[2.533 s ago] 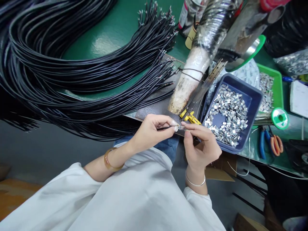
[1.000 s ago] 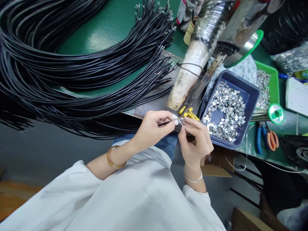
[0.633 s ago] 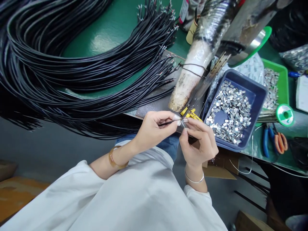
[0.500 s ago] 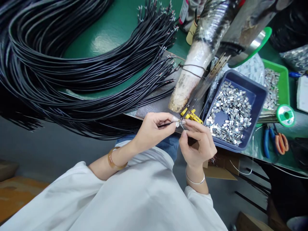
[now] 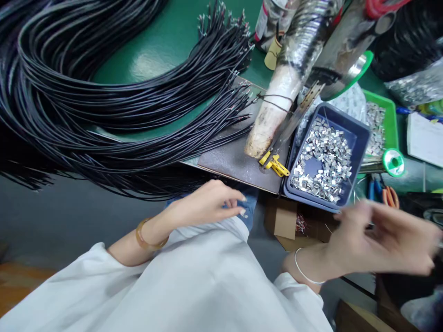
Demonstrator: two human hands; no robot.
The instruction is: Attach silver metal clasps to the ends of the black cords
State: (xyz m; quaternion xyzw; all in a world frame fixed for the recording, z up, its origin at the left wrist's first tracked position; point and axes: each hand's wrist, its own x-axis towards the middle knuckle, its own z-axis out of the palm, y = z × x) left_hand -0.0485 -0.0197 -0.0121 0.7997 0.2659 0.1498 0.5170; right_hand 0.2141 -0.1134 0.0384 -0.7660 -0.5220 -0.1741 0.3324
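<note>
My left hand [image 5: 212,203] is over my lap, just in front of the table edge. Its thumb and forefinger are apart with nothing visible between them; something whitish covers the thumb tip. My right hand [image 5: 384,240], smeared by motion, is to the right of and in front of the blue tray [image 5: 363,133], and whether it holds anything does not show. Small shiny metal connector shells [image 5: 328,143] fill much of that tray. A yellow plastic piece [image 5: 275,165] sits at the table edge below the wrapped duct [image 5: 273,110].
Bundles of black cables [image 5: 138,110] with stripped ends spread across the green table [image 5: 155,55]. A green tray [image 5: 389,120], a solder spool [image 5: 393,162] and orange-handled pliers [image 5: 390,197] stand at right. Below the edge is an open cardboard box [image 5: 285,219].
My hands were together at the table edge, holding a black cable end and a small metal piece. They have separated, the right swinging far right; the left has dropped slightly and no longer holds the cable.
</note>
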